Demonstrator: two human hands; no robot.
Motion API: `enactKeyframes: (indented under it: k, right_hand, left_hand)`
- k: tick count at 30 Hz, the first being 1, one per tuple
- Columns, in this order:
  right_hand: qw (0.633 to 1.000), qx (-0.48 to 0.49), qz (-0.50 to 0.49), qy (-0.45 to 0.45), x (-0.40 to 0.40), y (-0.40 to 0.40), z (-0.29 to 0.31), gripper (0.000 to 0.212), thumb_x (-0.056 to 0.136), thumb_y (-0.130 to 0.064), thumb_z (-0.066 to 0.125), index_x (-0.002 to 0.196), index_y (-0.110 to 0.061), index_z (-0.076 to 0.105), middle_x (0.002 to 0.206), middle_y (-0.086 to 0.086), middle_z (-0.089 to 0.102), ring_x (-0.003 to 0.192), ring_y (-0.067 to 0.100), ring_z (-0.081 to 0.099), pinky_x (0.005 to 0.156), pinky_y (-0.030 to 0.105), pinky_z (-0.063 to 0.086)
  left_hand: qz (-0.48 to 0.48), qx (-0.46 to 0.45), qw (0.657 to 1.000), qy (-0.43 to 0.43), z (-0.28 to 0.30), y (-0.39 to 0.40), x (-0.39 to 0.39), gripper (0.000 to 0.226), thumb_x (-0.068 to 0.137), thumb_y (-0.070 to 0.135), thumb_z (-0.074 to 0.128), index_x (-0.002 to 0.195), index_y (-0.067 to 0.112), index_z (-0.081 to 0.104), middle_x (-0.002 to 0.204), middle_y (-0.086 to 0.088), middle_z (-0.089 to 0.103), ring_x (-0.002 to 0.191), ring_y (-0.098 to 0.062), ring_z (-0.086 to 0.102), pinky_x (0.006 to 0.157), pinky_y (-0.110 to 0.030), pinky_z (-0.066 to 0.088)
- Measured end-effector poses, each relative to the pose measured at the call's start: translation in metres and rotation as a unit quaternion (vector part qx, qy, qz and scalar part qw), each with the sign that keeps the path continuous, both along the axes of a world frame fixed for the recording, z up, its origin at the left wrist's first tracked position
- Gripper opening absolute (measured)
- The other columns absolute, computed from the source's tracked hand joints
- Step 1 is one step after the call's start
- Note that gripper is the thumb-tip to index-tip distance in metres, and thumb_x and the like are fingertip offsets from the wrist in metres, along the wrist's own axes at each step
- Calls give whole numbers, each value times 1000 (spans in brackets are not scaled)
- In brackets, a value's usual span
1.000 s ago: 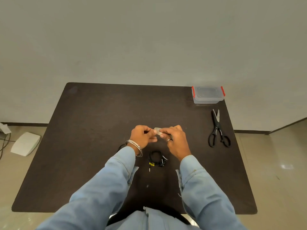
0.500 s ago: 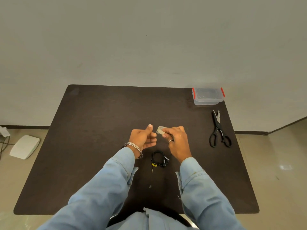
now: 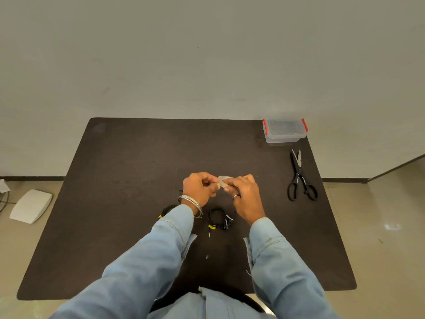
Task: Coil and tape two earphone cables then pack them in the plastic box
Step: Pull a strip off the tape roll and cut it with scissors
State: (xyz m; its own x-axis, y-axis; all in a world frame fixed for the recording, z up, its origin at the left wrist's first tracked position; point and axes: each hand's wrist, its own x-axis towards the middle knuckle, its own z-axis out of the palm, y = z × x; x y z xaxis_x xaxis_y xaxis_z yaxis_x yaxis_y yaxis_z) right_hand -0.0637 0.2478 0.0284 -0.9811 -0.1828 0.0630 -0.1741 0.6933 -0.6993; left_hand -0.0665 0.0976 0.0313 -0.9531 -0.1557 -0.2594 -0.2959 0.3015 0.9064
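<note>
A small roll of tape is pinched between the curled fingers of both hands above the bench; its free end is best peeled slowly and kept from folding onto itself before the coiled cable is wrapped.

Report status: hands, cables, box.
Both hands, left hand and right hand, pinch a small clear tape roll. One coiled black earphone cable lies between the wrists, another by the left sleeve. Clear red-clipped plastic box lidded, far right.

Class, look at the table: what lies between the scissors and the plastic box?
Nothing: in the head view, only bare dark table separates the scissors from the plastic box.
</note>
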Motion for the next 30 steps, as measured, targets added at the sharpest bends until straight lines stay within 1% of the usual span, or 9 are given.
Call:
enactKeyframes:
  k: [5,9,13,16,19,21,23,27,30]
  right_hand:
    - [1000,5,7,-12,-2,-1,0,20,89,-7,61,107,-7,70,96,11,68,99,27,47,84,47,42]
    - [1000,15,15,-5,-3,1,1,20,88,-6,61,105,-7,70,93,11,69,98,31,48,82,50,42]
    - [998,53,37,18,-6,0,0,21,87,-3,61,106,-4,70,98,12,70,100,32,49,82,49,42]
    - [996,71,51,29,-10,2,-1,23,84,0,63,106,-2,69,100,14,70,99,35,51,81,50,44]
    - [992,92,72,53,-17,5,-3,24,83,-4,61,105,-2,69,96,14,70,91,39,53,73,49,45]
    - [988,114,88,58,-20,7,-5,25,81,-7,59,104,-2,70,90,15,69,85,41,54,67,50,46]
    - [985,121,99,65,-23,9,-6,25,80,-6,60,103,-2,70,89,15,69,83,41,53,65,51,48]
    - [985,120,106,65,-24,10,-6,25,84,-3,60,108,-3,68,102,15,68,90,40,52,73,48,44]
    - [985,134,103,46,-26,13,-7,28,90,-3,58,117,-4,64,116,13,64,104,37,47,81,38,32]
  left_hand:
    - [32,35,999,-7,-2,2,0,14,76,3,73,86,14,73,75,-5,69,68,-14,65,63,-25,59]
    - [69,100,990,-66,-4,3,-1,11,77,5,73,86,11,73,71,-4,67,59,-12,61,55,-20,55]
    - [67,87,987,-120,-6,3,-5,2,79,12,73,79,13,72,70,-4,66,62,-13,61,63,-30,59]
    - [48,121,980,-153,-7,1,-9,5,80,13,72,76,14,69,70,-5,64,64,-14,60,64,-32,58]
    - [26,166,971,-172,-3,0,-12,10,84,17,68,76,11,66,67,-4,59,61,-13,58,58,-28,54]
    - [18,190,965,-178,-2,0,-13,16,87,19,65,73,11,64,64,-2,55,59,-13,56,57,-27,52]
    - [17,205,963,-174,-3,0,-14,20,88,20,64,70,13,62,62,-1,52,59,-13,56,57,-27,52]
    - [7,224,963,-152,-5,1,-13,20,90,22,62,71,13,61,62,1,52,60,-13,57,60,-27,52]
    - [-8,200,972,-123,-9,-1,-12,15,88,17,63,73,13,64,64,-1,58,64,-13,59,61,-26,52]
